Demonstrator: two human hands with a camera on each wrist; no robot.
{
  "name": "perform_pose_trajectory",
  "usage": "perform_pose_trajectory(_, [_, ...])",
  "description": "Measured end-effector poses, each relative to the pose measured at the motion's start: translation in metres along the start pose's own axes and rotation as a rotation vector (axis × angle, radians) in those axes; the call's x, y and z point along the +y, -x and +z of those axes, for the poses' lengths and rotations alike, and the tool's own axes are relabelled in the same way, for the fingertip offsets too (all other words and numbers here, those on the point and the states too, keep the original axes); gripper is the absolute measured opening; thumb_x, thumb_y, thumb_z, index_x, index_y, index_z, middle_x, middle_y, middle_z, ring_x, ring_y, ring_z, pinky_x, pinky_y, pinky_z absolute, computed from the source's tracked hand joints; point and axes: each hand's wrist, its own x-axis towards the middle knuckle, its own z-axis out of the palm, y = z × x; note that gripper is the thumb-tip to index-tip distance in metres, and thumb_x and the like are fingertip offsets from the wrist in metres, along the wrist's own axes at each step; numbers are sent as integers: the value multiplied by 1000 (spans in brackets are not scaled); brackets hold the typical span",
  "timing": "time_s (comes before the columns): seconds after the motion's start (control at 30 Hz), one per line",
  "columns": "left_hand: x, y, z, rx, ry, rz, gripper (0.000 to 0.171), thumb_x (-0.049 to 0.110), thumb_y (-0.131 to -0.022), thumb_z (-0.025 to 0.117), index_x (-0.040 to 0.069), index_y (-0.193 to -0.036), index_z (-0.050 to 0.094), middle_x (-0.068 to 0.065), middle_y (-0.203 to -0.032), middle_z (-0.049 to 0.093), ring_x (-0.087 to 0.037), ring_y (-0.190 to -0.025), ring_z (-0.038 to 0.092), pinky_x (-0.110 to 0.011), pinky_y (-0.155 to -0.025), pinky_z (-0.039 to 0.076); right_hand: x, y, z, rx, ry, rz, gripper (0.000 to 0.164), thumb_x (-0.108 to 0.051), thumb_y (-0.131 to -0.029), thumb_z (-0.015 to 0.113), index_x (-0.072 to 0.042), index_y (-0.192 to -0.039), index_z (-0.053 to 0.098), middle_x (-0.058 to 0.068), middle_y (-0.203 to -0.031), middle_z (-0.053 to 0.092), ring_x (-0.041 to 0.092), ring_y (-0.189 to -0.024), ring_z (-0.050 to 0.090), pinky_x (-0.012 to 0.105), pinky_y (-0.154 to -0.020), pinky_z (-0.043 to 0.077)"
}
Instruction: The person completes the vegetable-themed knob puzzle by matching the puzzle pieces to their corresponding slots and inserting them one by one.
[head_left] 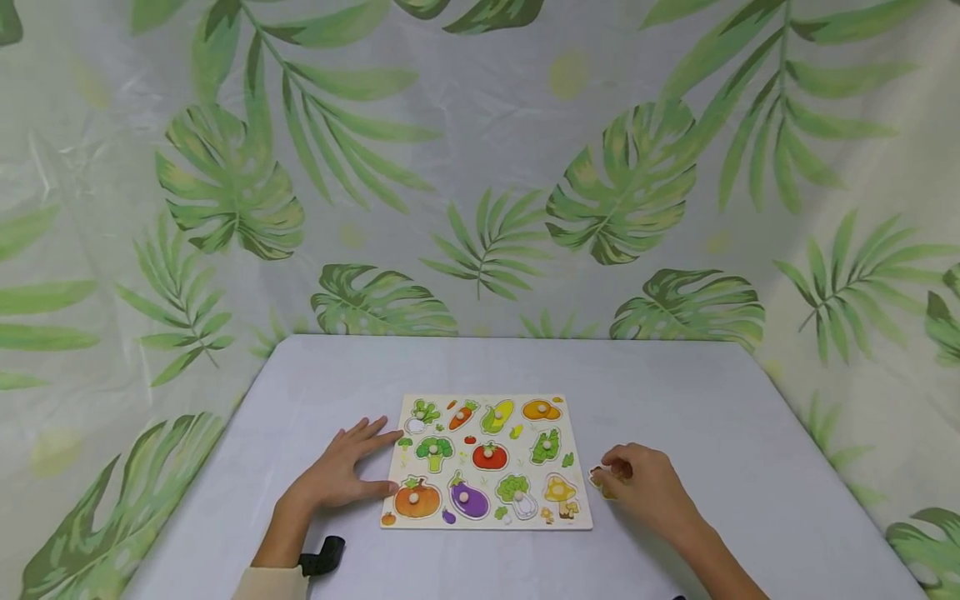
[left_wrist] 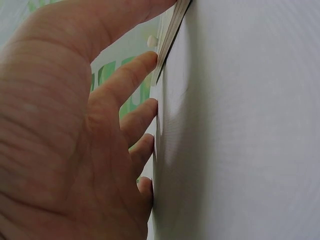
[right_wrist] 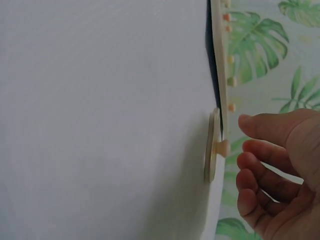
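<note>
A wooden knob puzzle board [head_left: 520,456] printed with vegetables lies flat on the table. At its left edge my left hand [head_left: 341,471] is spread, with thumb and index fingertip touching the board; the left wrist view shows these at the board's side [left_wrist: 172,35]. Just right of the board is a loose puzzle piece [head_left: 597,477] with reddish-brown and yellow print, largely covered by my right hand [head_left: 651,490]. In the right wrist view this piece [right_wrist: 212,150] lies flat with its knob [right_wrist: 223,148] up. Thumb and loosely curled fingers hover beside the knob, apart from it.
Pumpkin [head_left: 417,500], eggplant [head_left: 472,502], tomato [head_left: 490,457] and several other vegetables show on the board, with knobs. The white table [head_left: 750,433] stretches around it. A leaf-patterned sheet [head_left: 487,167] hangs behind and at the sides. A black device [head_left: 324,557] is strapped on my left wrist.
</note>
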Motion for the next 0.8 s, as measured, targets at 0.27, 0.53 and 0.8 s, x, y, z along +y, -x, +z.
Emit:
perform_pose_trajectory(0.27, [0, -1, 0, -2, -9, -7, 81, 58, -78, 78, 28, -150, 55, -13, -166, 37, -47, -156, 22, -73, -123, 10, 7, 4, -4, -34, 27, 38, 14, -25, -86, 84, -14, -88, 76, -7, -74, 61, 11, -72, 51, 22, -62, 44])
perform_pose_trajectory(0.53, [1, -1, 1, 0, 1, -5, 81, 58, -78, 79, 27, -150, 56, -14, -166, 37, -48, -156, 22, -74, -123, 10, 9, 5, -2, -53, 33, 47, 18, -28, -86, 84, -19, -79, 71, -7, -69, 56, 8, -66, 48, 20, -57, 39])
perform_pose_trajectory(0.8, [0, -1, 2, -3, 2, -17, 81, 59, -78, 79, 28, -149, 56, -12, -166, 37, -45, -157, 21, -72, -124, 10, 8, 8, -2, -56, 65, 107, 32, -36, -88, 82, -17, -71, 62, -4, -64, 54, 12, -63, 47, 22, -55, 37])
